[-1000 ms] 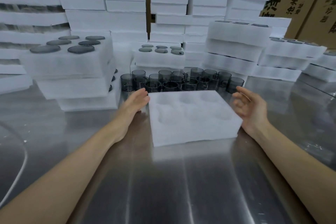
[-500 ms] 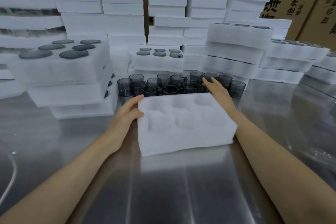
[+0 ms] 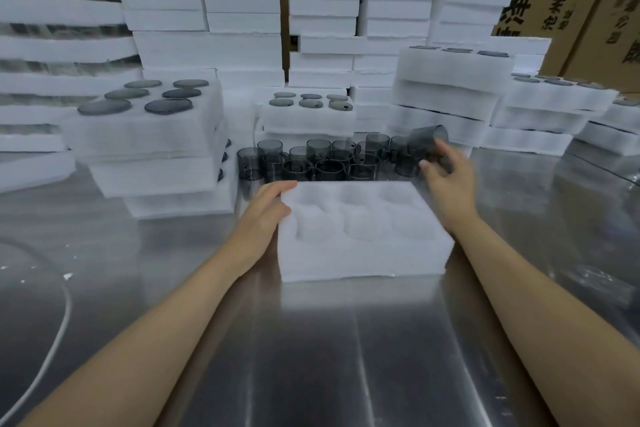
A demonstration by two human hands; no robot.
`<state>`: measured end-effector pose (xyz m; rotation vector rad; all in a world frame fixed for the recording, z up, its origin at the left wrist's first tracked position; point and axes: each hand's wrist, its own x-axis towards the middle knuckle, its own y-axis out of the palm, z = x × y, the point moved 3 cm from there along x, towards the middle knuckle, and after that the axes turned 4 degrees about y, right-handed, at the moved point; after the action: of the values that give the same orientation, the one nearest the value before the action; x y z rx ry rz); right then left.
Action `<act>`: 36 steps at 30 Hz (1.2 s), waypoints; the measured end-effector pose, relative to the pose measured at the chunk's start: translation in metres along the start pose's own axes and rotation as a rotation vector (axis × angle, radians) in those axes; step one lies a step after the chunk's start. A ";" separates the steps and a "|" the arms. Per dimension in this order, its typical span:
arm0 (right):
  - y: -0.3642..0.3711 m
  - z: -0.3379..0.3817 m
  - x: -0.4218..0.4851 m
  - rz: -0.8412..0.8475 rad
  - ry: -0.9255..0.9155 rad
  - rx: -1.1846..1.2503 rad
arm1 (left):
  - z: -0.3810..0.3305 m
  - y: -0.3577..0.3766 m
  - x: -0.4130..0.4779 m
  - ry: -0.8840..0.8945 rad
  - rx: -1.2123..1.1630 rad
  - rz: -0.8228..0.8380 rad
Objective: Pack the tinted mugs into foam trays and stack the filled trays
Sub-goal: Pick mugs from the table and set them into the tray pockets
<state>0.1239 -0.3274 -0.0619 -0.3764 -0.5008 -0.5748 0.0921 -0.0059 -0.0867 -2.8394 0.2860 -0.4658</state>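
A white foam tray (image 3: 363,253) with several hollow wells lies on the steel table in front of me. My left hand (image 3: 266,208) rests against its left end, thumb on the top edge. Behind the tray stands a cluster of smoky grey mugs (image 3: 318,161). My right hand (image 3: 450,180) holds one tinted mug (image 3: 426,142) tilted on its side, lifted just above the right end of the cluster.
Filled trays are stacked at the left (image 3: 149,135), behind the mugs (image 3: 308,114) and at the right (image 3: 446,87). Tall piles of foam slabs (image 3: 207,10) and cardboard boxes (image 3: 581,3) line the back. A white cable (image 3: 52,350) curves at the lower left.
My right hand went from beside the tray to the mugs behind it and lifted one, tilting it. My left hand stayed at the tray's left end.
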 end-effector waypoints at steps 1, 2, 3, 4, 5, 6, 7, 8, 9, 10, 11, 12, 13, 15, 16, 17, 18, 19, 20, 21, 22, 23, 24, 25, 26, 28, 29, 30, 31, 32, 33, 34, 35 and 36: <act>-0.007 0.007 0.000 -0.055 0.050 0.071 | -0.001 0.000 0.000 0.000 0.005 0.004; -0.014 0.016 0.001 -0.093 0.087 0.129 | -0.001 0.000 -0.001 -0.001 0.007 0.007; -0.019 0.026 0.002 -0.109 0.112 0.193 | -0.002 0.001 -0.001 -0.001 0.009 0.010; -0.022 0.038 0.003 -0.110 0.139 0.243 | -0.003 0.001 -0.001 0.000 0.009 0.013; -0.021 0.050 0.002 -0.093 0.161 0.298 | -0.003 0.002 -0.002 0.001 0.007 0.016; -0.015 0.063 -0.002 -0.051 0.189 0.361 | -0.004 0.002 -0.002 0.000 0.001 0.017; -0.003 0.076 -0.010 0.014 0.236 0.453 | -0.005 0.003 -0.002 0.000 -0.006 0.016; 0.012 0.088 -0.020 0.071 0.283 0.512 | -0.005 0.003 -0.002 0.003 -0.007 0.016; 0.027 0.096 -0.032 0.115 0.304 0.548 | -0.004 0.003 -0.002 0.009 0.002 0.019; 0.042 0.101 -0.043 0.146 0.285 0.510 | -0.004 0.004 -0.002 0.021 0.021 0.028; 0.055 0.105 -0.053 0.177 0.229 0.426 | -0.004 0.005 -0.002 0.038 0.045 0.041; 0.065 0.107 -0.061 0.209 0.150 0.303 | -0.004 0.006 -0.003 0.058 0.072 0.057; 0.071 0.109 -0.067 0.237 0.080 0.212 | -0.004 0.007 -0.003 0.072 0.091 0.067; 0.073 0.111 -0.072 0.265 0.001 0.149 | -0.004 0.008 -0.002 0.074 0.096 0.058; 0.072 0.111 -0.073 0.273 -0.029 0.134 | -0.004 0.008 -0.001 0.067 0.087 0.043; 0.072 0.111 -0.074 0.295 -0.059 0.117 | -0.003 0.007 -0.001 0.061 0.078 0.028; 0.073 0.112 -0.076 0.328 -0.095 0.087 | -0.003 0.007 0.000 0.059 0.076 0.022; 0.074 0.113 -0.079 0.371 -0.130 0.057 | -0.004 0.007 -0.001 0.064 0.082 0.025; 0.076 0.114 -0.081 0.414 -0.163 0.027 | -0.004 0.007 -0.001 0.075 0.088 0.033; 0.078 0.116 -0.083 0.441 -0.205 -0.003 | -0.003 0.007 -0.001 0.087 0.092 0.039; 0.078 0.118 -0.085 0.453 -0.253 -0.030 | -0.003 0.008 -0.001 0.093 0.092 0.041; 0.078 0.119 -0.086 0.456 -0.295 -0.055 | -0.003 0.008 -0.001 0.093 0.091 0.039; 0.078 0.121 -0.087 0.452 -0.326 -0.090 | -0.002 0.008 -0.001 0.088 0.090 0.034; 0.077 0.121 -0.088 0.444 -0.348 -0.135 | -0.002 0.008 0.000 0.085 0.093 0.030; 0.077 0.122 -0.090 0.428 -0.371 -0.191 | -0.001 0.008 0.000 0.086 0.100 0.030; 0.077 0.124 -0.094 0.385 -0.427 -0.305 | 0.002 0.008 0.001 0.099 0.132 0.039; 0.077 0.125 -0.096 0.370 -0.450 -0.349 | 0.003 0.008 0.001 0.102 0.141 0.041; 0.078 0.126 -0.097 0.367 -0.467 -0.379 | 0.003 0.008 0.002 0.099 0.142 0.042; 0.078 0.126 -0.097 0.373 -0.481 -0.397 | 0.003 0.008 0.002 0.093 0.139 0.041; 0.079 0.127 -0.097 0.386 -0.495 -0.414 | 0.002 0.008 0.002 0.090 0.135 0.041; 0.080 0.127 -0.098 0.402 -0.513 -0.431 | 0.000 0.008 0.001 0.094 0.130 0.044; 0.080 0.127 -0.099 0.420 -0.530 -0.447 | -0.001 0.009 0.000 0.098 0.125 0.050; 0.081 0.128 -0.099 0.435 -0.542 -0.457 | -0.003 0.009 -0.002 0.101 0.120 0.055; 0.081 0.128 -0.099 0.444 -0.547 -0.460 | -0.004 0.010 -0.003 0.101 0.117 0.059</act>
<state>0.0568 -0.1629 -0.0280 -1.0709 -0.7806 -0.1375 0.0865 -0.0152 -0.0860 -2.6912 0.3488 -0.5951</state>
